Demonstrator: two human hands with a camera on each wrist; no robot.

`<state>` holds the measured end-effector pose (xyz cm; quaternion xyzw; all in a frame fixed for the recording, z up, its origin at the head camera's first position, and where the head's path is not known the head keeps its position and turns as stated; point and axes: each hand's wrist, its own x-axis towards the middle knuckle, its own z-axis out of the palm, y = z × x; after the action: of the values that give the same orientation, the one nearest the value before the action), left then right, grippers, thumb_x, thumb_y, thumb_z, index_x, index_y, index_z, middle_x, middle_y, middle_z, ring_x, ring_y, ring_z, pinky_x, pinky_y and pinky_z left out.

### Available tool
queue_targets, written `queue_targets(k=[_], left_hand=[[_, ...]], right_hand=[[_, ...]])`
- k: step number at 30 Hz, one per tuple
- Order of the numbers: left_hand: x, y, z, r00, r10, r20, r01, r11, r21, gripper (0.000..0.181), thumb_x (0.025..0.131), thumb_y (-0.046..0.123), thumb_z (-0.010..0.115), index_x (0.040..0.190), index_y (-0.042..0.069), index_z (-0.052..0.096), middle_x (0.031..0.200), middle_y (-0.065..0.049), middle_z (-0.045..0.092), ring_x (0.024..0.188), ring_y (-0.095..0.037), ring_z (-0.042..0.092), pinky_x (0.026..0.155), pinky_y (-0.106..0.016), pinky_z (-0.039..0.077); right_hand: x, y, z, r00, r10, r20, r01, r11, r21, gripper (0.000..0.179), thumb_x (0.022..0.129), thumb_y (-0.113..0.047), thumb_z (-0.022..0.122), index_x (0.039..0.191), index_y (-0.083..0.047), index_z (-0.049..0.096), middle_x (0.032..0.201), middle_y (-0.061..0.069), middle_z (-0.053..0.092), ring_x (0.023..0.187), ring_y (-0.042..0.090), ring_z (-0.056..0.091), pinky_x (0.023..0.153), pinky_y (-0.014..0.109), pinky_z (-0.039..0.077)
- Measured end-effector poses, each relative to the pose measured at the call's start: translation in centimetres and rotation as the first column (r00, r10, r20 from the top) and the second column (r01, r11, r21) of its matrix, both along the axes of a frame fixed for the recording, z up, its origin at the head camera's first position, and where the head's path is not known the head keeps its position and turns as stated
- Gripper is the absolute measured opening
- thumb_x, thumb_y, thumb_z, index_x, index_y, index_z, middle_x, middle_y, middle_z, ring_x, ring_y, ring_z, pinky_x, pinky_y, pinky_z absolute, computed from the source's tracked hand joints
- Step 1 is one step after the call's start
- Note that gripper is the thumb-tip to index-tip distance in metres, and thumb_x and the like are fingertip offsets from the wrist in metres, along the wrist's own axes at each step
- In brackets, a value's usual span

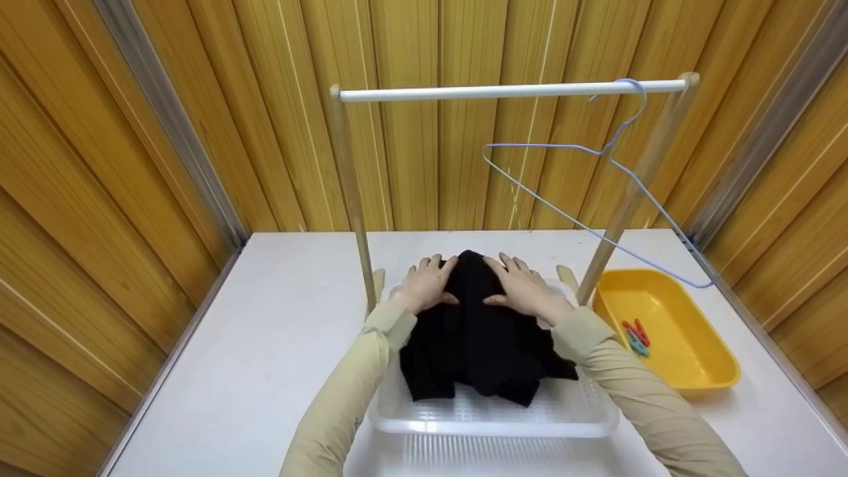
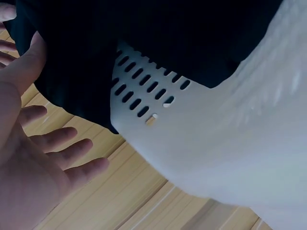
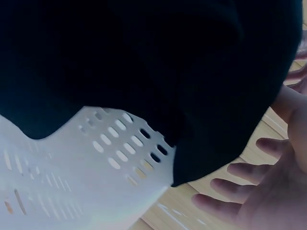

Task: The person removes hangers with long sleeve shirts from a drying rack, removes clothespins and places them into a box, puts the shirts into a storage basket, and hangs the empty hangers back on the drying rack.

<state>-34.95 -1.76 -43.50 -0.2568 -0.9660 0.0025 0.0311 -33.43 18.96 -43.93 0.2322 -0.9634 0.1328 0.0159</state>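
Note:
A black garment [image 1: 483, 331] lies bunched in a white perforated basket [image 1: 493, 427], its upper part raised to a peak between the two hands. At its left side, the left hand [image 1: 427, 285] touches the cloth with fingers spread. On the other side the right hand [image 1: 523, 288] mirrors it, thumb toward the cloth. In the left wrist view, the left thumb [image 2: 31, 62] meets the dark fabric while the other fingers stand apart from it. The right wrist view has the right fingers [image 3: 235, 189] extended beside the fabric, which hides part of the thumb.
Behind the basket stands a rack with a white rail [image 1: 510, 91]. A lilac-blue wire hanger [image 1: 563, 213] hangs at its right end. The yellow tub [image 1: 695, 331] at right holds red and teal clothespins [image 1: 637, 338]. Wood-patterned panels [image 1: 437, 165] enclose the white table [image 1: 265, 371].

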Motion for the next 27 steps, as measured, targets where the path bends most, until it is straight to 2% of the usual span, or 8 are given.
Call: queue_targets(k=[7,13,22,27], left_hand=[[-0.5,0.7,-0.4,0.997,-0.02,0.068,0.019,1.0,0.009,0.081,0.077,0.041,0.068,0.141,0.013,0.027,0.13,-0.017,0.038,0.116,-0.034,0.039,0.087,-0.045,0.039],[-0.7,1.2,-0.7,0.995,-0.081,0.063,0.082,0.997,-0.009,0.072,0.078,0.033,0.071,0.138,0.012,0.035,0.127,-0.014,0.044,0.111,-0.032,0.044,0.081,-0.041,0.044],[-0.8,1.3,-1.6,0.987,-0.14,-0.08,0.138,0.99,-0.026,0.05,0.076,0.021,0.074,0.12,0.01,0.053,0.109,-0.01,0.055,0.096,-0.027,0.052,0.071,-0.037,0.048],[-0.8,1.5,-2.0,0.971,-0.153,-0.183,0.142,0.987,-0.07,0.033,0.079,0.011,0.068,0.111,0.009,0.058,0.101,-0.008,0.057,0.091,-0.024,0.055,0.068,-0.034,0.049]], right_hand=[[-0.4,-0.3,-1.0,1.0,0.002,-0.012,-0.002,1.0,0.008,0.079,0.08,-0.038,0.067,0.142,-0.009,0.026,0.137,0.028,0.026,0.118,0.049,0.028,0.086,0.06,0.031],[-0.5,-0.5,-1.6,1.0,0.013,-0.013,-0.012,1.0,0.013,0.08,0.081,-0.034,0.068,0.143,-0.011,0.023,0.137,0.028,0.026,0.117,0.05,0.028,0.086,0.06,0.031],[-0.5,-0.7,-2.4,0.996,0.035,-0.086,-0.027,0.995,0.093,0.072,0.082,-0.035,0.066,0.14,-0.011,0.031,0.134,0.026,0.031,0.113,0.047,0.036,0.083,0.059,0.033],[-0.4,-0.9,-2.7,0.99,0.041,-0.136,-0.026,0.993,0.111,0.065,0.082,-0.031,0.066,0.137,-0.009,0.038,0.131,0.024,0.037,0.107,0.044,0.042,0.081,0.057,0.036]])
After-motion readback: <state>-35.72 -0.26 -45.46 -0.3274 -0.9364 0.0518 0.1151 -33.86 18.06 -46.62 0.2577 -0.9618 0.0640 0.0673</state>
